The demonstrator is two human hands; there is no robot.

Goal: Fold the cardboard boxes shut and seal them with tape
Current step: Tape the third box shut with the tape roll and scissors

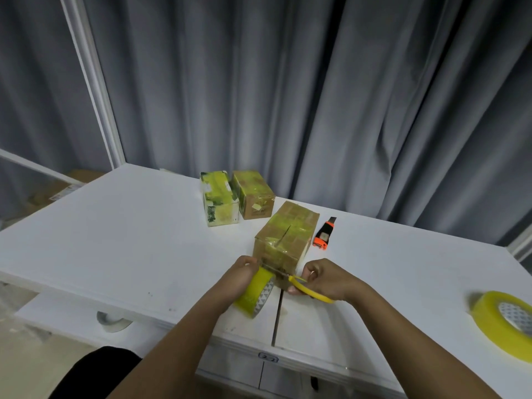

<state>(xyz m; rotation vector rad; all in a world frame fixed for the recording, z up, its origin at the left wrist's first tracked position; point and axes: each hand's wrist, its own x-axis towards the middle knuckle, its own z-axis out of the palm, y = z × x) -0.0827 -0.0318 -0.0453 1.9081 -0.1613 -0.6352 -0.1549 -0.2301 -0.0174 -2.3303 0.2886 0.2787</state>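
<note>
A closed cardboard box [286,234] with yellowish tape over its top lies on the white table [129,234], just beyond my hands. My left hand [240,276] grips a yellow tape roll [256,295] at the box's near left corner, with a strip of tape stretched from roll to box. My right hand [324,279] holds yellow-handled scissors [302,285]; their blades point left and reach the stretched tape in front of the box.
Two taped boxes, one whitish-green [220,201] and one brown [254,197], stand side by side farther back. An orange and black utility knife [324,233] lies right of the near box. A second yellow tape roll [505,322] lies at the right edge. Grey curtains hang behind.
</note>
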